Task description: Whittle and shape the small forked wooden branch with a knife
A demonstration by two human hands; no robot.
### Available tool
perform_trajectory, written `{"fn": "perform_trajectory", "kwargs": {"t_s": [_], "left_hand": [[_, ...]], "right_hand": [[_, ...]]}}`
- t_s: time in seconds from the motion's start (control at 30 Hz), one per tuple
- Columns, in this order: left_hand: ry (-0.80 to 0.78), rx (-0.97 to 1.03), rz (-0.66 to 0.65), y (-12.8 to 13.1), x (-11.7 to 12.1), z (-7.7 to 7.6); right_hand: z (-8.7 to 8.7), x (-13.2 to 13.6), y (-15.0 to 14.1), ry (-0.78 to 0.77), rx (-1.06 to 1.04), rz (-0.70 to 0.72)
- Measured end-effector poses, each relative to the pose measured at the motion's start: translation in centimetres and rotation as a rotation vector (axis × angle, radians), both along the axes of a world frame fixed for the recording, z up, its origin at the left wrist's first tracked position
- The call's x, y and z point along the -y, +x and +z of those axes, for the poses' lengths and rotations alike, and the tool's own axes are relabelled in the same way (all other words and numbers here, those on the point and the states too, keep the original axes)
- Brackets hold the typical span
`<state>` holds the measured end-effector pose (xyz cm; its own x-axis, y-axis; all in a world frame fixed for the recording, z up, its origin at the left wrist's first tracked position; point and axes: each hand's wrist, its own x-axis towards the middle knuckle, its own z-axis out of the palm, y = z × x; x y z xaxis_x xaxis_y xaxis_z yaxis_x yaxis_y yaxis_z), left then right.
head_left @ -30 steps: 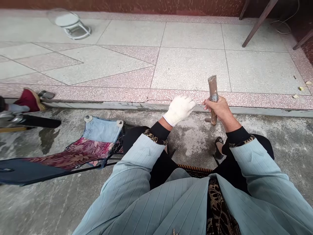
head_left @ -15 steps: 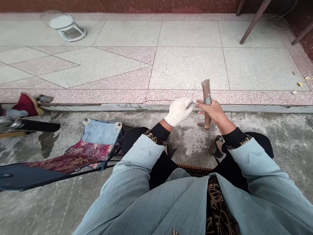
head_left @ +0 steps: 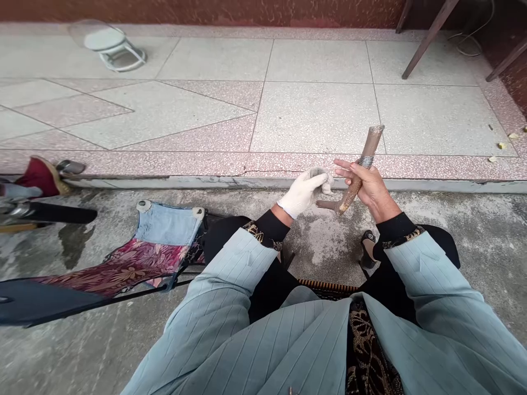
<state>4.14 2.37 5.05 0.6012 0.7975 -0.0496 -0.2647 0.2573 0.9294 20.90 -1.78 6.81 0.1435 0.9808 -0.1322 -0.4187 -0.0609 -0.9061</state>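
My right hand [head_left: 374, 189], bare, is closed round a forked piece of wood [head_left: 372, 142], its index and other fingertips pointing left past the wood. Grey wire [head_left: 366, 161] is wound about the middle of the wood, just above my thumb. The wood leans to the right at its top, and a short side branch [head_left: 326, 204] sticks out left at its lower end. In a white knitted glove, my left hand [head_left: 305, 190] is closed with curled fingers, just left of the wood and apart from it. What it pinches, if anything, is too small to make out.
A low tiled step [head_left: 206, 181] runs across in front of me. On it stand a small white stool [head_left: 106, 39] and dark wooden legs [head_left: 428, 41]. To my left are a fabric folding chair [head_left: 144, 258], a red shoe [head_left: 39, 174] and a black tube-like object [head_left: 61, 213].
The wood has tilted, its top going right and its side branch coming out further left. My left hand has turned slightly, so its curled fingers and thumb show more.
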Motion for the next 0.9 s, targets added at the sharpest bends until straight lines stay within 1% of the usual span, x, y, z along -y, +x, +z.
{"fn": "perform_trajectory", "kwargs": {"t_s": [0.07, 0.13, 0.2, 0.27, 0.33, 0.4, 0.5, 0.6, 0.73, 0.9], "left_hand": [[0.111, -0.097, 0.035, -0.1, 0.0, 0.3], [0.284, -0.241, 0.127, -0.2, 0.1, 0.4], [0.505, -0.428, 0.24, -0.3, 0.1, 0.3], [0.753, -0.637, 0.316, -0.5, 0.0, 0.1], [0.959, -0.816, 0.337, -0.7, -0.1, 0.0], [1.088, -0.946, 0.335, -0.8, -0.2, -0.1], [1.18, -1.056, 0.328, -1.0, -0.3, -0.1], [1.218, -1.108, 0.32, -1.1, -0.5, -0.1], [1.215, -1.144, 0.317, -1.2, -0.6, -0.1], [1.166, -1.102, 0.298, -1.0, -0.4, 0.3]], "right_hand": [[0.0, -0.1, -0.2, 0.014, 0.028, 0.005], [0.0, -0.1, -0.5, 0.02, 0.051, 0.008], [0.1, 0.0, -0.8, 0.013, 0.084, 0.014], [0.1, 0.1, -1.1, -0.001, 0.125, 0.022], [0.2, 0.2, -1.3, -0.015, 0.159, 0.027], [0.3, 0.3, -1.4, -0.024, 0.182, 0.033], [0.4, 0.4, -1.5, -0.026, 0.204, 0.053], [0.4, 0.3, -1.7, 0.006, 0.22, 0.068], [0.2, 0.3, -1.7, 0.055, 0.251, 0.079], [-0.2, 0.1, -1.4, 0.024, 0.384, 0.093]]}}
